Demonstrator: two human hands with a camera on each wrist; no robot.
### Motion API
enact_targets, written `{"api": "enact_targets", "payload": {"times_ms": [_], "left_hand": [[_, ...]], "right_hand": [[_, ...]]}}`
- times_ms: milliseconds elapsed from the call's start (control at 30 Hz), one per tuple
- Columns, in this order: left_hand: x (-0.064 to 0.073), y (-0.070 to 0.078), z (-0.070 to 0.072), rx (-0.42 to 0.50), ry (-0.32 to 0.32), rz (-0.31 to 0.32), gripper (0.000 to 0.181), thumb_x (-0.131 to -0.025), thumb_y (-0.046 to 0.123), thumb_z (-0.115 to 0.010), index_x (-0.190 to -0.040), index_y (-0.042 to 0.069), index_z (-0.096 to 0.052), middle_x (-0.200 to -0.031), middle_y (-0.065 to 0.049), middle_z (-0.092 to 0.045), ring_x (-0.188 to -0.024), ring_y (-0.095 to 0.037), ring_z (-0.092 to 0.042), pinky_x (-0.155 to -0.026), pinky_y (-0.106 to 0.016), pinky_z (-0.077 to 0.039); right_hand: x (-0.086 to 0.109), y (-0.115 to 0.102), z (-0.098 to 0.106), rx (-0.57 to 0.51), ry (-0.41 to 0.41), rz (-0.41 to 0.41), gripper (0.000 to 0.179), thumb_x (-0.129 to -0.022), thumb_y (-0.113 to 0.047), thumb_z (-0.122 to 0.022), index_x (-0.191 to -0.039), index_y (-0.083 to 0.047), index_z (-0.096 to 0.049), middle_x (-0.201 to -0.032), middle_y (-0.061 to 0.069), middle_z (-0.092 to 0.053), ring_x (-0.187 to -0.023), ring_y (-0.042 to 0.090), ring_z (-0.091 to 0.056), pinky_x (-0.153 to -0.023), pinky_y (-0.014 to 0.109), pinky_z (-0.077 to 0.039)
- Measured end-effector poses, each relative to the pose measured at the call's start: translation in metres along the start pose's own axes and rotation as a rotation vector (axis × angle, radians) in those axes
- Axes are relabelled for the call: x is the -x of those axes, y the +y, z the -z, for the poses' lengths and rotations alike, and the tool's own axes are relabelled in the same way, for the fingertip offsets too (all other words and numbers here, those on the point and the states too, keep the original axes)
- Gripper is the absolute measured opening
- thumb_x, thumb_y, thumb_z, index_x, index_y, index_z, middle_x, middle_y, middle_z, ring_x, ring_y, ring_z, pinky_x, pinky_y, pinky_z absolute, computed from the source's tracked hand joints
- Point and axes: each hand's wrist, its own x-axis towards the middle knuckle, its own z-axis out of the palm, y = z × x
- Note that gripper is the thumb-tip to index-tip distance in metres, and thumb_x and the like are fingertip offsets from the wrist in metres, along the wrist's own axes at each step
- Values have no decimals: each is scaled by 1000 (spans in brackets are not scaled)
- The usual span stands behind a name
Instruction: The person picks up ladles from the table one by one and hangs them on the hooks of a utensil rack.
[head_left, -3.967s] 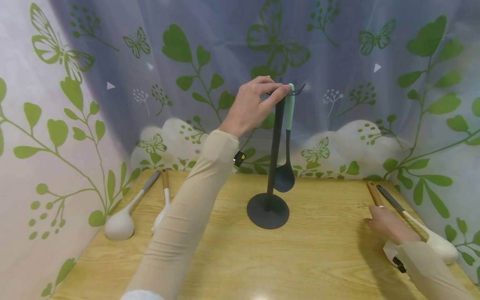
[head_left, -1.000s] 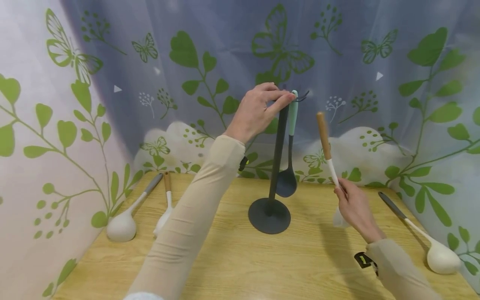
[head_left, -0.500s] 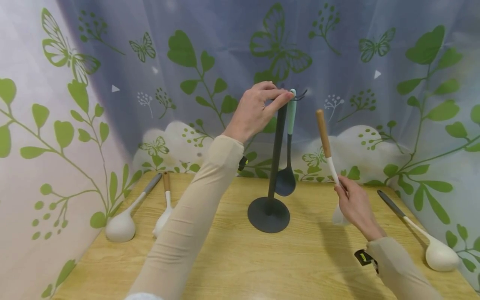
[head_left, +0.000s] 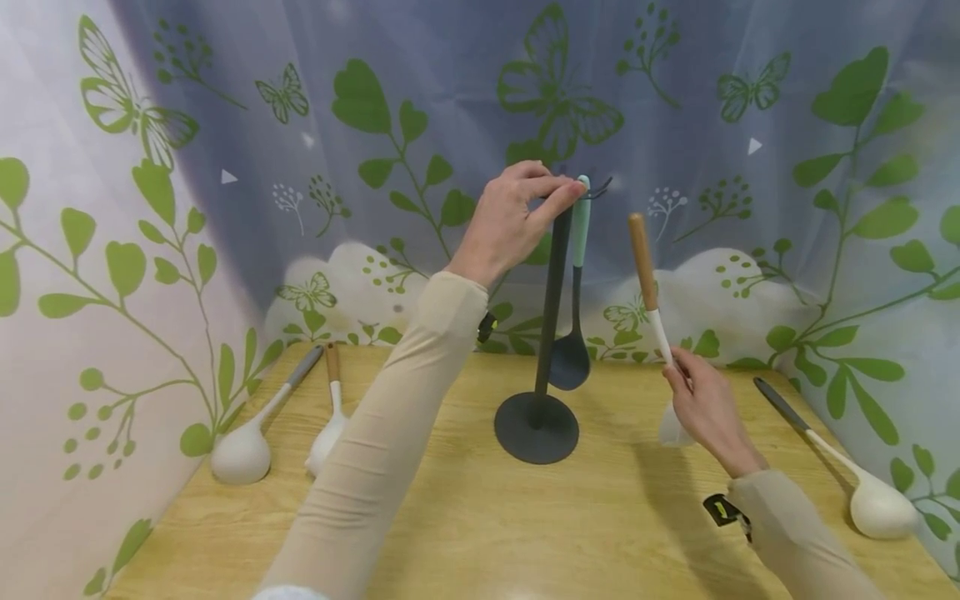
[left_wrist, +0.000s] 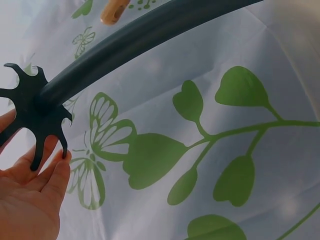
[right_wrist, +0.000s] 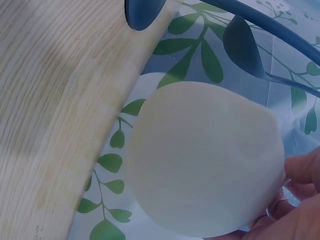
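Observation:
My left hand grips the hooked top of a black utensil stand; in the left wrist view, the fingers touch its hooks. A dark ladle with a mint-green handle hangs from the stand, close to my left thumb. My right hand holds a white ladle by its neck, with the wooden handle pointing up and the bowl low, right of the stand. In the right wrist view the rounded white bowl fills the middle, largely hiding the scene behind.
A white ladle with a grey handle and a white utensil with a wooden handle lie at the left of the wooden table. Another white ladle with a grey handle lies at the right. A patterned curtain stands behind.
My right hand has lifted the wooden-handled ladle off the table's right side and brought it left towards the stand. Over the last second it has barely moved. My left hand has stayed on the stand.

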Motion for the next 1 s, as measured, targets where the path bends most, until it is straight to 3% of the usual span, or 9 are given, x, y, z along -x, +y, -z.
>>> {"api": "enact_targets", "payload": {"times_ms": [300,633,1000], "left_hand": [[1,4,-1,-9,-17,47,38,-100,45,-53,-123,20,-71,-110,1,-60,-105,-16,-55,-86,-26,-45],[5,2,2,-16,25,39,35,-99,43,-56,-119,20,-73,-109,0,-62,-104,-15,-56,-88,-27,-45],[2,5,-1,-15,21,32,37,-99,43,-55,-120,18,-73,-110,-1,-62,-106,-16,-55,-89,-30,-45]], "right_hand": [[-3,-6,-1,-19,9,2,34,-105,-17,-46,-133,-1,-56,-96,17,-61,-73,24,-48,-58,33,-33],[-10,-20,-6,-46,3,12,34,-106,-19,-45,-132,-2,-57,-102,20,-65,-76,25,-54,-60,33,-35],[-10,-19,-6,-41,27,7,33,-105,-17,-46,-132,-2,-57,-102,20,-66,-76,24,-55,-60,32,-37]]}}
